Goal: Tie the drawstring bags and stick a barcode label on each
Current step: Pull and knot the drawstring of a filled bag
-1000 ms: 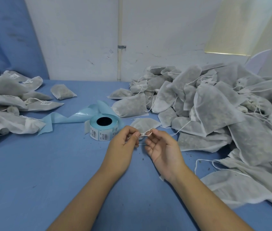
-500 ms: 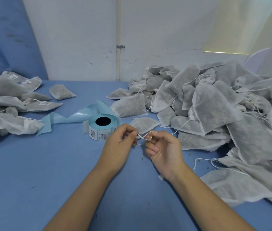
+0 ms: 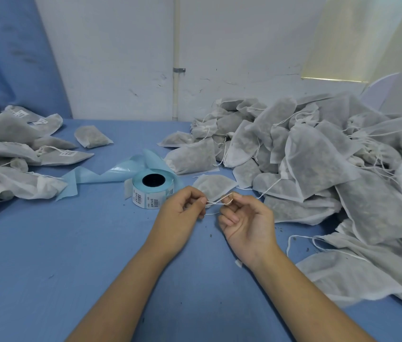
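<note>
Head view, looking forward and down.

- Bench [image 3: 59,255]: blue top, with dark crumbs scattered near the hands.
- Bag [image 3: 213,187]: small white mesh pouch with a dark filling. It lies flat at mid-bench, just beyond both hands and just right of the roll.
- String [image 3: 216,202]: thin white cord that runs from the bag's near edge and spans the gap between the two hands.
- Left hand [image 3: 182,208]: back upward, fingers curled in. Thumb and forefinger pinch the string's left end.
- Right hand [image 3: 246,218]: palm upward, fingers curled. The string loops over the forefinger tip, where the thumb holds it.
- Roll [image 3: 151,191]: pale blue reel of barcode labels standing on end with its black core facing up, just left of the hands.
- Liner [image 3: 101,172]: pale blue backing strip trailing from the roll leftward across the bench in loose folds.
- Right heap [image 3: 318,156]: many like bags piled high against the wall, loose strings hanging out. It spreads down to the near right edge.
- Left pile [image 3: 10,149]: a lower spread of bags, several showing white barcode labels.
- Lone bag [image 3: 92,137]: lies apart, behind the liner.
- Wall [image 3: 121,58]: white and scuffed, with a clamped upright pipe [image 3: 175,45].
</note>
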### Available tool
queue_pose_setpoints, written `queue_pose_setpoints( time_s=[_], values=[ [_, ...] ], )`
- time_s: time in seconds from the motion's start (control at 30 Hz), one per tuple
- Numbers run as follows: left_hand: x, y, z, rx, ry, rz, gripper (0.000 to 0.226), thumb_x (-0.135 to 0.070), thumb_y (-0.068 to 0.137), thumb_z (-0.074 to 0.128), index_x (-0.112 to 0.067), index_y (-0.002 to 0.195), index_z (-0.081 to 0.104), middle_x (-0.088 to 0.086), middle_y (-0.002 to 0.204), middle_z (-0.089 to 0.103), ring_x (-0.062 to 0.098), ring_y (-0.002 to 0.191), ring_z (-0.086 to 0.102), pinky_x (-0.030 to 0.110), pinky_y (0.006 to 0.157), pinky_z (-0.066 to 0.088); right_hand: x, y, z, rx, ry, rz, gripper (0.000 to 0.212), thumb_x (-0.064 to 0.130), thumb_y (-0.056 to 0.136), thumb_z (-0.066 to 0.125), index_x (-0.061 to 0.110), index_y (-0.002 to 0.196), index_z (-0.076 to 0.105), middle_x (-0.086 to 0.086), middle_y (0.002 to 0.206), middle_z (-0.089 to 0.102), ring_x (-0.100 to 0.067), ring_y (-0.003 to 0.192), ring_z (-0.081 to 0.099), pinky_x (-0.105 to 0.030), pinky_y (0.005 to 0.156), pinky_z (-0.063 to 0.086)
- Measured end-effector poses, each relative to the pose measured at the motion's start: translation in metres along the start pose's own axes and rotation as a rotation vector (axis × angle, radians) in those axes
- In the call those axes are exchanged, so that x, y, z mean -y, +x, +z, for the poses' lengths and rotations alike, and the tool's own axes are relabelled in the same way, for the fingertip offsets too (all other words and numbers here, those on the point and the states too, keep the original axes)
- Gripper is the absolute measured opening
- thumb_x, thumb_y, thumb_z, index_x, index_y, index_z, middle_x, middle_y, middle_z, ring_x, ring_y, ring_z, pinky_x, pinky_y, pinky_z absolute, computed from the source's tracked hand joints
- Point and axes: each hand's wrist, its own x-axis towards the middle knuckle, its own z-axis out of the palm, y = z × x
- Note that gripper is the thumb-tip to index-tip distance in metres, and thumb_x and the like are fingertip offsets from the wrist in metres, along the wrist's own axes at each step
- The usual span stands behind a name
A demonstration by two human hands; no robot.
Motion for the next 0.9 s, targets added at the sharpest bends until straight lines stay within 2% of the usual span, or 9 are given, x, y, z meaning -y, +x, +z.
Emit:
queue_pose_setpoints(
  time_s=[0.17, 0.3, 0.37, 0.43, 0.53, 0.6, 0.7, 0.8, 0.9],
  values=[
    [-0.001, -0.001, 0.0, 0.004, 0.013, -0.027, 0.017, -0.009, 0.093, 0.054, -0.015, 0.079, 0.061, -0.003, 0.069, 0.061, 0.006, 0.067, 0.056, 0.02, 0.07, 0.043, 0.0, 0.001, 0.0, 0.01, -0.023, 0.015, 0.014, 0.007, 0.068, 0.052, 0.01, 0.054, 0.055, -0.004, 0.061, 0.053, -0.009, 0.038, 0.028, -0.017, 0.039, 0.026],
    [0.001, -0.008, 0.0, -0.019, 0.298, 0.091, 0.02, -0.024, 0.077, 0.05, -0.029, 0.092, 0.063, -0.008, 0.096, 0.054, -0.005, 0.092, 0.046, 0.011, 0.083, 0.033, 0.004, 0.002, -0.002, 0.018, 0.036, 0.051, 0.005, 0.011, 0.067, 0.054, 0.01, 0.062, 0.053, -0.001, 0.063, 0.05, -0.011, 0.042, 0.029, -0.019, 0.042, 0.029],
    [0.001, -0.01, 0.001, -0.036, 0.423, 0.225, 0.029, -0.014, 0.072, 0.055, -0.025, 0.098, 0.062, -0.009, 0.104, 0.049, -0.002, 0.102, 0.042, 0.01, 0.09, 0.032, 0.005, 0.001, -0.004, 0.032, 0.074, 0.062, 0.005, 0.014, 0.068, 0.057, 0.011, 0.065, 0.053, 0.0, 0.064, 0.05, -0.011, 0.045, 0.031, -0.019, 0.045, 0.031],
    [0.0, -0.008, 0.001, -0.056, 0.499, 0.336, 0.029, 0.002, 0.074, 0.061, -0.016, 0.097, 0.061, -0.007, 0.099, 0.054, 0.001, 0.097, 0.044, 0.012, 0.083, 0.036, 0.004, 0.0, -0.004, 0.075, 0.082, 0.086, 0.013, 0.015, 0.064, 0.065, 0.012, 0.068, 0.053, 0.002, 0.065, 0.051, -0.011, 0.047, 0.035, -0.019, 0.048, 0.033],
    [0.001, -0.006, 0.001, -0.145, 0.574, 0.418, 0.03, 0.012, 0.076, 0.062, -0.011, 0.095, 0.06, -0.003, 0.09, 0.057, 0.011, 0.087, 0.046, 0.028, 0.073, 0.039, 0.003, -0.002, -0.001, 0.184, 0.087, 0.125, 0.029, 0.01, 0.049, 0.079, 0.012, 0.068, 0.057, 0.001, 0.067, 0.053, -0.012, 0.05, 0.039, -0.02, 0.051, 0.037],
    [0.0, -0.007, 0.001, -0.174, 0.546, 0.461, 0.039, 0.016, 0.074, 0.061, -0.008, 0.105, 0.061, 0.0, 0.101, 0.056, 0.011, 0.094, 0.048, 0.028, 0.078, 0.042, 0.003, -0.002, 0.0, 0.212, 0.09, 0.137, 0.034, 0.01, 0.044, 0.083, 0.012, 0.067, 0.058, 0.001, 0.066, 0.053, -0.012, 0.05, 0.04, -0.021, 0.052, 0.038],
    [-0.001, -0.007, 0.001, -0.232, 0.49, 0.438, 0.051, 0.014, 0.074, 0.063, -0.005, 0.121, 0.059, 0.001, 0.12, 0.046, 0.009, 0.105, 0.047, 0.013, 0.087, 0.039, 0.004, -0.002, -0.001, 0.204, 0.1, 0.119, 0.036, 0.01, 0.042, 0.083, 0.012, 0.066, 0.056, 0.001, 0.065, 0.053, -0.012, 0.05, 0.042, -0.021, 0.052, 0.04],
    [0.001, -0.007, -0.002, -0.296, 0.538, 0.37, 0.033, 0.007, 0.075, 0.068, -0.003, 0.107, 0.066, 0.004, 0.108, 0.059, 0.018, 0.103, 0.052, 0.012, 0.087, 0.032, 0.004, -0.001, -0.002, 0.192, 0.097, 0.106, 0.033, 0.01, 0.041, 0.082, 0.014, 0.064, 0.058, 0.002, 0.064, 0.054, -0.012, 0.051, 0.044, -0.022, 0.053, 0.042],
    [-0.001, -0.01, -0.003, -0.354, 0.414, 0.254, 0.025, -0.001, 0.085, 0.06, -0.014, 0.106, 0.06, -0.011, 0.098, 0.057, 0.0, 0.087, 0.048, 0.002, 0.075, 0.032, 0.002, -0.002, -0.002, 0.204, 0.06, 0.113, 0.026, 0.011, 0.047, 0.079, 0.016, 0.062, 0.059, 0.002, 0.065, 0.057, -0.012, 0.052, 0.046, -0.022, 0.053, 0.043]
  ],
)
